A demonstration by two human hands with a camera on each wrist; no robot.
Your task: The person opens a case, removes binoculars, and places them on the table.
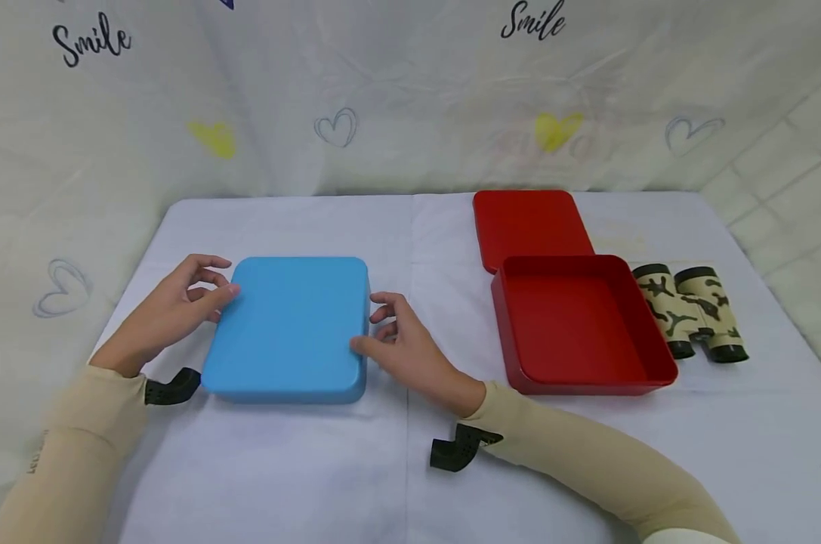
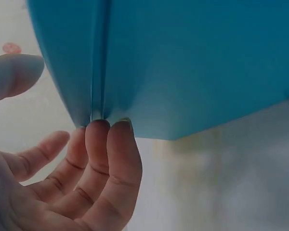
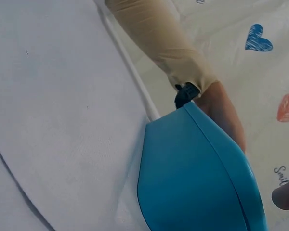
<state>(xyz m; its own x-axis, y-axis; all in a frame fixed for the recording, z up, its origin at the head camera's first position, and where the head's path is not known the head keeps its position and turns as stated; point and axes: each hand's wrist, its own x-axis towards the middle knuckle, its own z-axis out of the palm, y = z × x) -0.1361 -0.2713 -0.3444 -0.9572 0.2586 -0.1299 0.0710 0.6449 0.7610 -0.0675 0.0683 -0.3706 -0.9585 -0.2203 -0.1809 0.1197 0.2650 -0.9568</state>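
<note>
A closed light-blue box (image 1: 291,325) with rounded corners lies on the white-covered table, left of the middle. Along its side, a seam (image 2: 98,62) between lid and body shows in the left wrist view. My left hand (image 1: 186,302) is at the box's left side; its fingertips (image 2: 97,127) reach the seam while the thumb (image 2: 17,74) stands off the surface. On the opposite side, my right hand (image 1: 406,347) has loosely bent fingers beside the wall and its thumb by the lid's edge. In the right wrist view only that thumb's tip (image 3: 286,194) shows.
To the right stands an open red box (image 1: 580,325), with its red lid (image 1: 529,227) behind it. Camouflage-patterned binoculars (image 1: 689,310) lie against its right side. A white curtain (image 1: 410,91) printed with hearts and words hangs behind the table.
</note>
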